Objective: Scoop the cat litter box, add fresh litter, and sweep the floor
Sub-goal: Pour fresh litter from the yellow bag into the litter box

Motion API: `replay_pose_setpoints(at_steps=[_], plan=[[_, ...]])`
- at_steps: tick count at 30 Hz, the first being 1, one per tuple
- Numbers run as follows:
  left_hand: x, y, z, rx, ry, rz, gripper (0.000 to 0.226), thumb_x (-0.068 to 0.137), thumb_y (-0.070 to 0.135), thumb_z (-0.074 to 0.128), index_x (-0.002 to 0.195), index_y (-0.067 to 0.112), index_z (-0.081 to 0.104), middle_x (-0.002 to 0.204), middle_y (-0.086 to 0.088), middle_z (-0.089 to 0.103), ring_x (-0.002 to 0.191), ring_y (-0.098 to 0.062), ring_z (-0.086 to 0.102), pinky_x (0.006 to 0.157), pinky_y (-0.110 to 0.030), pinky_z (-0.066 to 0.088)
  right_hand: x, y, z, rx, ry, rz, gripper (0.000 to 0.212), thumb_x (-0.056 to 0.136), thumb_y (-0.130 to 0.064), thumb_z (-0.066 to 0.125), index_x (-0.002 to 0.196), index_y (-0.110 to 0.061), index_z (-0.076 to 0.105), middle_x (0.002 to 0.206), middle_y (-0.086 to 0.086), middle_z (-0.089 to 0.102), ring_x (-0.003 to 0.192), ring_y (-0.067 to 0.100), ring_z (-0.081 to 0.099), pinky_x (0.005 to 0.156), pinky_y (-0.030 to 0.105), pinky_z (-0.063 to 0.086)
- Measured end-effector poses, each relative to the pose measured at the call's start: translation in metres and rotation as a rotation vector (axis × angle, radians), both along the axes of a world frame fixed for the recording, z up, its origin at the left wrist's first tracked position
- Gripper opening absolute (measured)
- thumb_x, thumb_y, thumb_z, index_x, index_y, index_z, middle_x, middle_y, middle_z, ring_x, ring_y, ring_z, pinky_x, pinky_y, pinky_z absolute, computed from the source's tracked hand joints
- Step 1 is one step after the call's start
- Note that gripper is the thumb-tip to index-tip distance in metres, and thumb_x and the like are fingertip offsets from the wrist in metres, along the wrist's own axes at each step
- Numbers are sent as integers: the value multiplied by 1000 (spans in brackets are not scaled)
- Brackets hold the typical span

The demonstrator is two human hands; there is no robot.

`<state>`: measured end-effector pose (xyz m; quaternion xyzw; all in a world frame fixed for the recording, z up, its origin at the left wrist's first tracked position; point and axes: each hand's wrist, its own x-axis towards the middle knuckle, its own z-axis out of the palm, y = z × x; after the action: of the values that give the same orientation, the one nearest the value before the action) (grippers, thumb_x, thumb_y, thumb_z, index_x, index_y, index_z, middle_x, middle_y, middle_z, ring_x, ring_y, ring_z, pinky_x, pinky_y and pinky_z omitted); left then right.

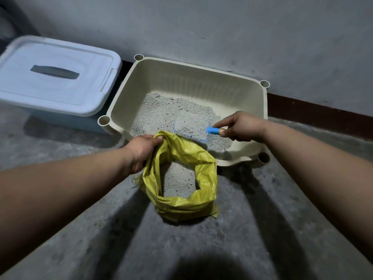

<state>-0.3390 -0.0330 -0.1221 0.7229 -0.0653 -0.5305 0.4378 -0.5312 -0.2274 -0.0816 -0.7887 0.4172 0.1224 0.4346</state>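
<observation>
The beige litter box (181,81) sits on the concrete floor (252,219) against the far wall (222,27). Grey litter (159,112) covers the left and near part of its bottom, and bare plastic shows at the far right. Just near of it a yellow bag (205,164) stands slumped on the floor with its mouth open, its far rim overlapping the box's near edge, and a bed of the same grey litter (177,180) lies inside. The left grip (141,150), a bare hand, is curled round the bag's left rim and holds it open. The right grip (240,126) pinches the handle of a blue scoop (191,126), whose pan is heaped with pale litter and sits low over the near side of the box, just beyond the bag's mouth. To the left stands a pale blue storage bin (50,77), lid on, its contents hidden.
</observation>
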Motion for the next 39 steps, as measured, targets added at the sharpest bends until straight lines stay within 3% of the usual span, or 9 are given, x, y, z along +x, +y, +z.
replay_pose_setpoints(at_steps=[3,6,10,13,19,23,27,31,39], plan=[[-2,0,1,1,3,-10,14,93,19,56,100,7,60,83,-15,68,59,-22,68,55,-31,58,0,4,-11,-107,9,-75,33,92,-16,59,124,-26,62,58,1,49,43,11,36,34,15,29],[-2,1,1,1,18,-19,11,90,16,60,96,7,61,93,-21,69,72,-28,67,67,-40,60,0,10,-23,-210,41,-122,33,96,-14,51,127,-21,59,66,-2,50,52,13,41,46,20,31],[-2,0,0,-10,41,-28,8,90,10,60,96,7,62,90,-21,68,74,-29,66,69,-43,59,-2,13,-30,-386,121,-76,41,91,1,43,126,-13,57,111,16,63,98,33,57,69,25,35],[-1,-1,-2,-5,42,-20,6,91,9,58,94,7,62,89,-21,68,74,-29,66,69,-42,59,-3,14,-27,-430,93,-114,52,83,8,40,128,-14,55,120,17,59,108,35,55,77,27,43],[-1,-2,-4,2,32,-4,9,92,9,55,97,8,63,85,-19,68,71,-28,66,66,-40,60,-7,7,-28,-473,-187,-239,53,83,0,56,125,-32,61,114,6,64,102,20,60,87,30,48],[-1,-1,-2,3,33,14,11,93,11,54,99,7,63,87,-19,68,70,-28,67,65,-39,60,-9,13,-8,43,-500,-220,37,77,-5,74,112,-17,70,59,-1,61,46,1,43,47,17,36],[-2,0,-1,0,24,7,18,94,15,54,106,6,63,89,-19,68,72,-28,66,72,-44,58,0,18,16,67,-150,154,32,77,-14,76,106,-25,72,62,1,60,50,10,42,48,23,34],[-5,-1,1,1,10,21,8,93,15,56,95,10,62,78,-14,67,58,-22,66,58,-33,59,29,55,43,-664,372,729,20,85,-30,61,103,-29,69,92,-7,65,81,14,56,66,24,41],[-19,1,2,-7,31,-10,6,88,5,60,89,9,63,79,-16,68,62,-25,66,59,-35,58,51,126,7,-676,537,686,28,92,-20,46,114,-14,63,117,5,62,106,26,60,87,36,51]])
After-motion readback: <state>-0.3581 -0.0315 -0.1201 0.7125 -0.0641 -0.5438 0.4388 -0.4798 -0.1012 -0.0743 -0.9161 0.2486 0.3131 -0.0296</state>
